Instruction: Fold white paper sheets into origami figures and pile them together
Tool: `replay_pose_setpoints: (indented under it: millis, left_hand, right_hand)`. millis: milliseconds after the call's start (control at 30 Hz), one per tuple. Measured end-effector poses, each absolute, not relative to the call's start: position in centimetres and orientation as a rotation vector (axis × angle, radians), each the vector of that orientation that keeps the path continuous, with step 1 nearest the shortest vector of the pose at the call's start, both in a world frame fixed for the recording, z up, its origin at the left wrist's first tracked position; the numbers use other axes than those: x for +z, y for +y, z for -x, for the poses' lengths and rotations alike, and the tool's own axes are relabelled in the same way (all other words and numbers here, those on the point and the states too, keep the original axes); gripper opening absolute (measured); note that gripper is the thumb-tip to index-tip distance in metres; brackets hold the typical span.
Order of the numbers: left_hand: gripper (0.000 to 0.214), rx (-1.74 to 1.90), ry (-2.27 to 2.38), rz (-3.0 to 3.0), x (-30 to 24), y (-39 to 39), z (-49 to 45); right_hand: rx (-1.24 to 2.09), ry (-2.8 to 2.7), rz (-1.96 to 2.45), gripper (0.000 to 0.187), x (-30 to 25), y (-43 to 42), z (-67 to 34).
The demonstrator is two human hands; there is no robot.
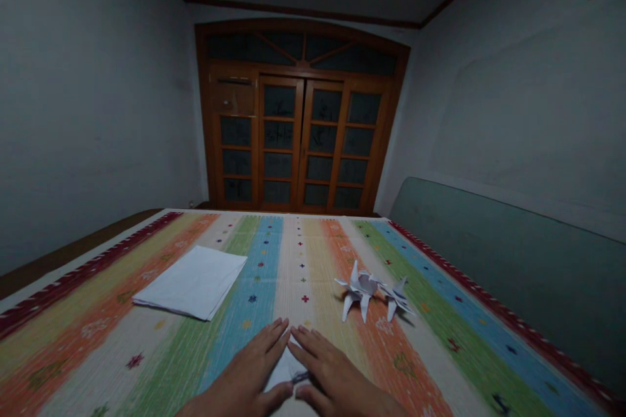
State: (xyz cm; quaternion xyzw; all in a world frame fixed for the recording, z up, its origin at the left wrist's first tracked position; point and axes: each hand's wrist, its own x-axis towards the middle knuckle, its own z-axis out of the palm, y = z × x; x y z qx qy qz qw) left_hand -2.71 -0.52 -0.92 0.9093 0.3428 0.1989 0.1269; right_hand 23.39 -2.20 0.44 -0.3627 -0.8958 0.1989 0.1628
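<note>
On striped rug [298,273], left hand [247,365], right hand [337,371] touch folded paper [281,368].

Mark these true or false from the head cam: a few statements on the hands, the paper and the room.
1. The left hand and right hand both rest on a folded white paper. True.
2. The stack of white paper lies to the right of the hands. False: it lies to their left, on the striped cover.
3. The right hand holds the origami figures. False: they stand apart from it, farther up the cover.
4. The wooden glazed doors stand wide open. False: they are shut.
5. A green padded panel runs along the cover's right side. True.
</note>
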Motion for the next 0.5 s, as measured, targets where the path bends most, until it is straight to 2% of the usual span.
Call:
replay_pose_setpoints:
  millis: [133, 233, 433, 500]
  left_hand:
    - [0.066, 0.592, 1.013, -2.589, -0.6, -0.2, 2.7]
    - [0.062, 0.565, 1.028, -2.556, 0.0, -0.2, 2.6]
    - [0.049, 0.626, 1.01, -2.589, 0.5, -0.6, 2.6]
    - [0.051, 0.597, 0.979, -2.641, 0.8, -0.7, 2.6]
  right_hand:
    - [0.534, -2.45, 1.054, 0.055, 1.3, -2.7, -22.8]
    - [0.529, -2.408, 1.035, 0.044, 1.8, -2.9, -22.5]
    - [0.537, -2.385, 1.053, 0.044, 1.8, -3.0, -22.8]
    - [0.531, -2.374, 1.037, 0.044, 1.7, -3.1, -22.8]
